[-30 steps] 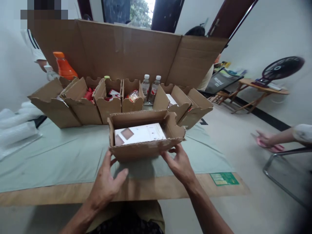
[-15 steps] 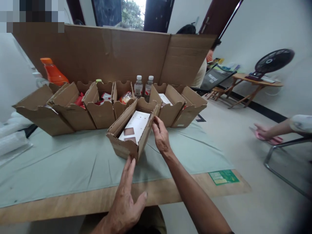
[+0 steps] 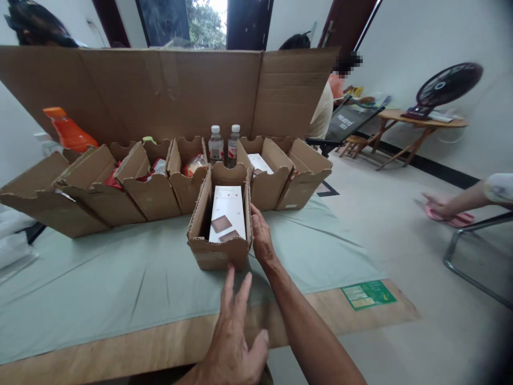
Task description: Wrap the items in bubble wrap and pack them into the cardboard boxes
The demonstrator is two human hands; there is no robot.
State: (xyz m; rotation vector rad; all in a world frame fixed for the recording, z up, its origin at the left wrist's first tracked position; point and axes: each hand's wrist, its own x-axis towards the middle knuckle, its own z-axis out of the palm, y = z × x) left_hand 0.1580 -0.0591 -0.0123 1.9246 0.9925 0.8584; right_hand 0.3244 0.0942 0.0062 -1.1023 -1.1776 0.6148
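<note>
In front of me on the cloth stands an open cardboard bin (image 3: 218, 258), its short side facing me. Inside it lies a white box (image 3: 228, 206) with brown squares printed on it. My right hand (image 3: 262, 235) rests along the bin's right wall, fingers extended and nothing in its grasp. Close to the lower front of the bin is my left hand (image 3: 236, 326), with fingers spread; whether its fingertips touch the cardboard I cannot tell. Two clear bottles with white caps, the nearer-right one a labelled bottle (image 3: 233, 145), stand just behind this bin.
A row of cardboard bins (image 3: 156, 198) holds red and clear packets and another white box (image 3: 260, 163). An orange bottle (image 3: 72, 133) leans at the left. Behind rises a cardboard panel (image 3: 168, 96). A fan (image 3: 449, 88) stands on a side table; people are nearby.
The bin has turned from a slant to face me more squarely. My left hand has shifted right along its front, while my right hand stays at its right side.
</note>
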